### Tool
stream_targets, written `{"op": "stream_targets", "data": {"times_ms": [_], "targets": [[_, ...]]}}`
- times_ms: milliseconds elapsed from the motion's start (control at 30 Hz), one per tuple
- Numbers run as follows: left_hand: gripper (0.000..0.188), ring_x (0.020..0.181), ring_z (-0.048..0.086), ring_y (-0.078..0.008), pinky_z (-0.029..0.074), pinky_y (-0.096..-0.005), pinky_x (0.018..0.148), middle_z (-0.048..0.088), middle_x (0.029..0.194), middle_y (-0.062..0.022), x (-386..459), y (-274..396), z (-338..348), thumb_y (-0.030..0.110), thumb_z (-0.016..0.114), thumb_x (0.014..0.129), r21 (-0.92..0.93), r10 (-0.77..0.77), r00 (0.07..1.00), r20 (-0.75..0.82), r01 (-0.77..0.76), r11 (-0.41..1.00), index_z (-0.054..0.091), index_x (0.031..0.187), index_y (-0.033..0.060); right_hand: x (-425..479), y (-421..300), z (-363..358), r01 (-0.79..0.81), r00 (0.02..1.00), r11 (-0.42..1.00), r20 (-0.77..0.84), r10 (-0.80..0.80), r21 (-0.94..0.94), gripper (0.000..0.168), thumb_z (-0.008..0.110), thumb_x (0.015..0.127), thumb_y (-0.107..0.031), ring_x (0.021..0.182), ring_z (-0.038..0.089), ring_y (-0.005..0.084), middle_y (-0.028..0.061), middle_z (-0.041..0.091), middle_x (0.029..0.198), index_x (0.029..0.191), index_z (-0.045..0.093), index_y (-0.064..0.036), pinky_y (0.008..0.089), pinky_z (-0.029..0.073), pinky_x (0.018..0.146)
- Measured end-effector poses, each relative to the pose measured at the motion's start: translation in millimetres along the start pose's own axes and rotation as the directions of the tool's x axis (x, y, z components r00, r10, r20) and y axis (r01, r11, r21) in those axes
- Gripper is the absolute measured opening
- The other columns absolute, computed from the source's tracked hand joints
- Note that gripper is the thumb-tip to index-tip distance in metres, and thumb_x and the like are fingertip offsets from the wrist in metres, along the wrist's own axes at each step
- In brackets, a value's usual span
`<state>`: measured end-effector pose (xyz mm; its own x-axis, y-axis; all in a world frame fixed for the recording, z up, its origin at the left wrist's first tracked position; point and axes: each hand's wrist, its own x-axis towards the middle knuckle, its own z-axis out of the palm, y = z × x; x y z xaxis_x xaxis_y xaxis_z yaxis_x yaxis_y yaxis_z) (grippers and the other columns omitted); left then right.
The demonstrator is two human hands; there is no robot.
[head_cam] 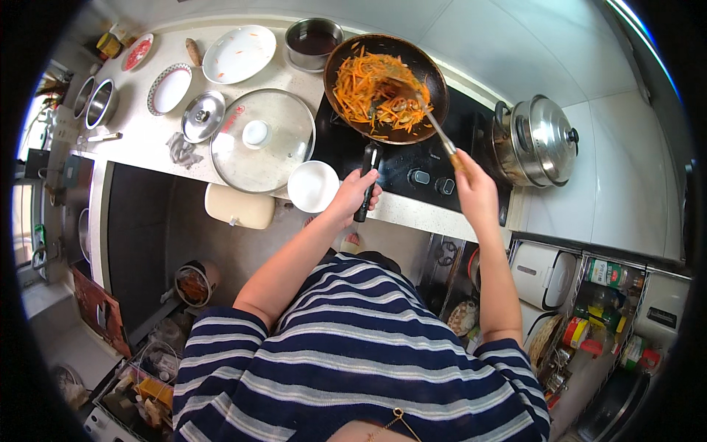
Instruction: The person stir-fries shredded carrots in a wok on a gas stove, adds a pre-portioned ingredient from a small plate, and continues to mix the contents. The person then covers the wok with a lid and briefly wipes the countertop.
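My left hand (358, 194) grips the black handle of a dark frying pan (439, 74) over the black gas cooktop (381, 168). Orange carrot shreds (353, 83), mixed with some other pieces, lie in the pan. In my right hand (478, 185) is the wooden handle of a metal spatula (436, 126); its blade is down among the shreds and partly hidden by them. Close to my left hand, a white bowl (313, 186) sits at the counter's front edge. A large glass lid (276, 127) with a white knob lies left of the cooktop.
A steel steamer pot (538, 141) stands right of the cooktop. Behind the glass lid are a steel pot of dark liquid (312, 44) and a white oval plate (243, 52) with carrot bits. A small steel lid (203, 116) and a patterned bowl (169, 91) lie further left.
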<state>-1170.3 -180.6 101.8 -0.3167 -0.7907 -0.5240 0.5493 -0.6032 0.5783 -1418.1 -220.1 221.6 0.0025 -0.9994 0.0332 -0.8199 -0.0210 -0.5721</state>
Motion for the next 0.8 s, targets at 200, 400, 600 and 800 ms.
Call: {"op": "stream_targets", "data": {"times_ms": [200,400,600,800], "targets": [[0.024,0.06,0.052,-0.0101,0.044,-0.0254,0.053,0.054,0.075,-0.0018,2,-3,-1,0.032,0.055,0.104,-0.029,0.018,1.0,0.012,-0.018,0.999,0.045,0.103,0.01,7,1,0,-0.376,0.927,0.855,0.142,0.348,0.357,0.048,0.052,0.1,-0.014,0.05,0.041,0.0045,-0.001,0.053,0.069,0.148,0.049,-0.013,0.0222,0.032,0.042],[0.024,0.061,0.052,-0.0104,0.044,-0.0255,0.053,0.054,0.075,-0.0016,2,0,3,0.032,0.054,0.104,0.002,0.005,1.0,0.025,-0.005,1.0,0.044,0.101,0.0108,36,-30,75,-0.613,0.732,-0.222,0.651,0.201,0.758,0.025,0.046,0.105,-0.017,0.048,0.036,0.0037,-0.0011,0.044,0.07,0.13,0.05,-0.013,0.0184,0.025,0.04],[0.022,0.061,0.052,-0.0106,0.044,-0.0249,0.054,0.053,0.075,-0.0005,3,1,1,0.032,0.053,0.105,0.003,0.001,1.0,0.008,-0.001,1.0,0.046,0.101,0.0115,10,-61,38,-0.594,0.796,0.015,0.585,0.155,0.805,0.047,0.047,0.102,-0.016,0.048,0.034,0.0061,0.0035,0.048,0.073,0.149,0.042,-0.011,0.0193,0.025,0.042],[0.021,0.062,0.052,-0.0105,0.044,-0.0246,0.054,0.053,0.075,-0.0003,2,-2,-1,0.032,0.053,0.105,-0.018,0.006,1.0,0.024,-0.006,1.0,0.046,0.102,0.012,-27,-72,13,-0.568,0.823,0.299,0.534,0.194,0.767,0.05,0.048,0.102,-0.014,0.046,0.034,0.005,0.0033,0.051,0.072,0.151,0.041,-0.008,0.0192,0.026,0.041]]}}
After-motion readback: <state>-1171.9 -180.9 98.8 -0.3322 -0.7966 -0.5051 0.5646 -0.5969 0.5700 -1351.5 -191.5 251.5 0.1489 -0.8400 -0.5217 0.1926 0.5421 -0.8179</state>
